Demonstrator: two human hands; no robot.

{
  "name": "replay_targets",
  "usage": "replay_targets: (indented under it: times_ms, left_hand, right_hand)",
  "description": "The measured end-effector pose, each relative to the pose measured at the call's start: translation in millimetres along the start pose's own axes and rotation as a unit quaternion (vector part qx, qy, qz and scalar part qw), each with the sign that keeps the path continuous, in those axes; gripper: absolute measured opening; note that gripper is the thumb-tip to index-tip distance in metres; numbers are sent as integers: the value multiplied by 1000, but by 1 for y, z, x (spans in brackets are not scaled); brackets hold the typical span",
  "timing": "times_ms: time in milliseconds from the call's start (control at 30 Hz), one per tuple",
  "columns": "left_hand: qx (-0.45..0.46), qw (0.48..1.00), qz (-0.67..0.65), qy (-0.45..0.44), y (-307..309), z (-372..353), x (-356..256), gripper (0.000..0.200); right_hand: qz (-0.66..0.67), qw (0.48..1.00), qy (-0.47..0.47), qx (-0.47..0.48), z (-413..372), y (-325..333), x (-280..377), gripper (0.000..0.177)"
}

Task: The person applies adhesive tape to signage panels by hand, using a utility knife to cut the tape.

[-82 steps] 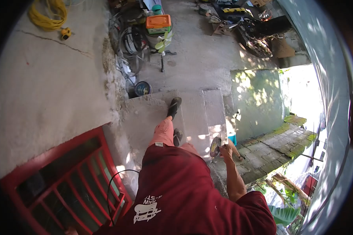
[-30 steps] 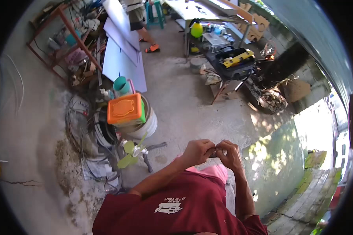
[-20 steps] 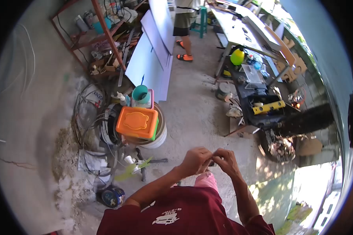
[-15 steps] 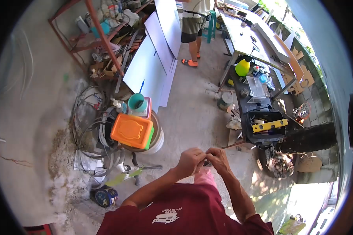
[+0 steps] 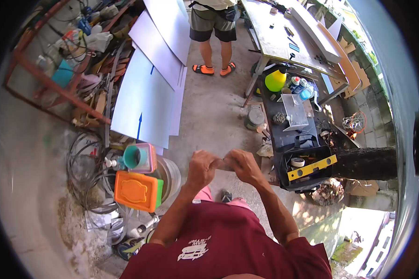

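In front of my chest, both hands are raised with the fingers curled inward. My left hand pinches one end of a small, thin, greyish piece, and my right hand pinches the other. The piece spans the short gap between my fingertips; its kind is too small and blurred to make out. Below my hands are the concrete floor and one of my shoes.
To the left, an orange-lidded container and a teal cup sit on a bucket. White sheets lean on the shelf. At right, a black tool bag holds a yellow level. A person stands ahead by the worktable.
My hands have moved apart slightly, the thin piece now showing between them. The view has shifted forward and turned. The person ahead now stands with feet apart.
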State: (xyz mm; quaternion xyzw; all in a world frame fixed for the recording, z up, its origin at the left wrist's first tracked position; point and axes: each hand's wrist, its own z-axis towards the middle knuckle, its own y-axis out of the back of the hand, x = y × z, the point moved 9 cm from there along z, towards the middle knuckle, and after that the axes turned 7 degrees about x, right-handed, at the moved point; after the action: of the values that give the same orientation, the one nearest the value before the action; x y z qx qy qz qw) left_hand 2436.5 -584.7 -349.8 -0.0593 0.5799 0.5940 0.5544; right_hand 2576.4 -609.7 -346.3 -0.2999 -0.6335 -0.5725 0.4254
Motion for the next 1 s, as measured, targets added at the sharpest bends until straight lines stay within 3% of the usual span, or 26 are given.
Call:
replay_targets:
  times_ms: [167, 333, 433, 533, 667, 867, 967, 1000]
  left_hand:
    - [-38, 998, -47, -3, 34, 87, 56, 3]
    - [-22, 995, -99, 8, 78, 175, 77, 4]
    - [-44, 972, -164, 166, 100, 213, 132, 6]
    - [-66, 983, -143, 91, 109, 250, 135, 8]
    - [-93, 985, -132, 55, 110, 301, 153, 6]
    - [-65, 979, -151, 121, 91, 364, 207, 2]
    - [-191, 967, -88, 145, 122, 391, 245, 5]
    - [-196, 957, -121, 179, 130, 395, 272, 8]
  right_hand:
    - [-52, 992, 34, -112, 87, 34, 9, 4]
    - [-116, 966, 53, -224, 156, 75, 56, 9]
    - [-120, 950, 134, -255, 177, 96, 76, 13]
    - [-62, 957, 123, -255, 201, 109, 66, 17]
    - [-8, 963, 117, -242, 238, 131, 35, 19]
    - [84, 969, 150, -177, 294, 169, -10, 6]
    - [279, 924, 168, -202, 295, 209, -42, 8]
    - [284, 925, 163, -191, 300, 222, -47, 11]
